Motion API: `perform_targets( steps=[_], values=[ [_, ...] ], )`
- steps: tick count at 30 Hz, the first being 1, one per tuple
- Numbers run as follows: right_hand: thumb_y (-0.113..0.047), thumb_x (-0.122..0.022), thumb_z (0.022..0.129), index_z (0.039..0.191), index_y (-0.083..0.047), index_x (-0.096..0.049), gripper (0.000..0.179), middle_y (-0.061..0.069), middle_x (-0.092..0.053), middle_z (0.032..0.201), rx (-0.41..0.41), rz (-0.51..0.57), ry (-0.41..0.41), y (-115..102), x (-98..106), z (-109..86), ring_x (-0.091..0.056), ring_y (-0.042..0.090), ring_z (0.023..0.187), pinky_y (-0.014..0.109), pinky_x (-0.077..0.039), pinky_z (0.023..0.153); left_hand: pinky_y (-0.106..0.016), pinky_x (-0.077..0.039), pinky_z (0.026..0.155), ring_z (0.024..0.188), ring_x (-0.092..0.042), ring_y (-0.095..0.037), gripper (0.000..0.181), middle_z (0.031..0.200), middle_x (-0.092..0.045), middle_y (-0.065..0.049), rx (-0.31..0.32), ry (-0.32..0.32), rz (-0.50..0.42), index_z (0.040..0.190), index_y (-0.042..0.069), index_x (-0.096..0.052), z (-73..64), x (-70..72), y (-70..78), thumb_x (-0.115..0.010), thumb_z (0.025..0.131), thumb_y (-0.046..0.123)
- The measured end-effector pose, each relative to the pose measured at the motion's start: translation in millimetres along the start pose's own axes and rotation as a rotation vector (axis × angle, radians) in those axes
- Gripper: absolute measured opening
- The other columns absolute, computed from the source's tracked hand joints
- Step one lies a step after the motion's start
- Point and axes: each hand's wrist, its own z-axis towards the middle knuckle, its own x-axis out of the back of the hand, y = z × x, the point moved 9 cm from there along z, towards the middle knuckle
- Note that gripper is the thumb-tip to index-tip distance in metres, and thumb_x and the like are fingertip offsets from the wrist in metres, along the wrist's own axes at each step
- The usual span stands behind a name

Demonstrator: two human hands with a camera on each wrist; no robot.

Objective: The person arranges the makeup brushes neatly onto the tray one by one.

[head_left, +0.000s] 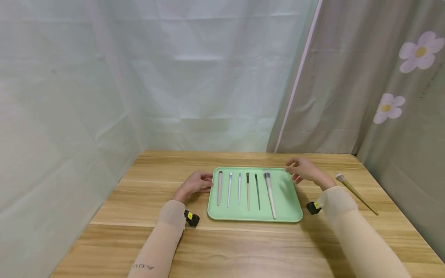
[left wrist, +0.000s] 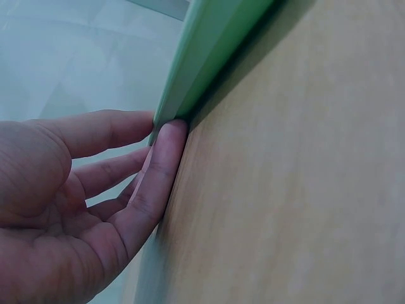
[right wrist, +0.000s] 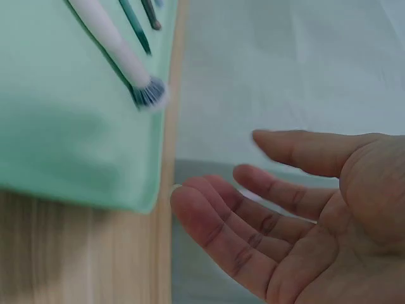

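A light green tray [head_left: 286, 200] lies on the wooden table with several makeup brushes in a row on it, among them a large white-handled brush [head_left: 270, 195] at the right end. At the tray's left side my left hand [head_left: 196, 183] pinches the rim, the thumb at its top and a fingertip low against the outer wall, as the left wrist view shows. My right hand [head_left: 303, 170] is by the far right corner, its fingers loosely bent and apart from each other. In the right wrist view nothing lies between that hand's thumb and fingers.
A brush with a gold handle [head_left: 358, 195] lies on the table to the right of the tray, beside my right forearm. Pale curtains [head_left: 208, 77] hang behind and at the sides of the table [head_left: 243, 247].
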Motion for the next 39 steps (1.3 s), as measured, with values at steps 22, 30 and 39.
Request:
perform_targets(
  steps=[22, 30, 39],
  values=[
    [-0.018, -0.052, 0.110, 0.137, 0.018, -0.051, 0.044, 0.021, -0.067, 0.106, -0.020, -0.113, 0.066, 22.0, 73.2, -32.0, -0.067, 0.032, 0.091, 0.040, -0.064, 0.074, -0.033, -0.063, 0.085, 0.096, -0.068, -0.019, 0.045, 0.121, -0.065, -0.021, 0.008, 0.013, 0.001, 0.142, -0.008, -0.056, -0.3, -2.2, 1.5, -0.066, 0.099, -0.002],
    [-0.018, -0.050, 0.111, 0.136, 0.019, -0.049, 0.045, 0.024, -0.067, 0.109, -0.037, -0.137, 0.078, 34.3, 90.0, -46.1, -0.067, 0.025, 0.088, 0.039, -0.064, 0.074, -0.032, -0.063, 0.084, 0.095, -0.068, -0.019, 0.044, 0.119, -0.065, -0.020, 0.013, 0.019, -0.003, 0.141, -0.009, -0.056, -1.2, -3.0, 2.2, -0.066, 0.099, -0.002],
    [-0.020, -0.051, 0.111, 0.134, 0.019, -0.052, 0.045, 0.031, -0.066, 0.114, -0.078, -0.195, 0.122, 54.2, 116.5, -67.3, -0.069, 0.033, 0.091, 0.038, -0.064, 0.071, -0.033, -0.063, 0.085, 0.095, -0.069, -0.019, 0.043, 0.118, -0.066, -0.020, 0.003, 0.004, -0.020, 0.141, -0.009, -0.057, 1.2, -4.0, 0.1, -0.065, 0.099, -0.003]
  ],
)
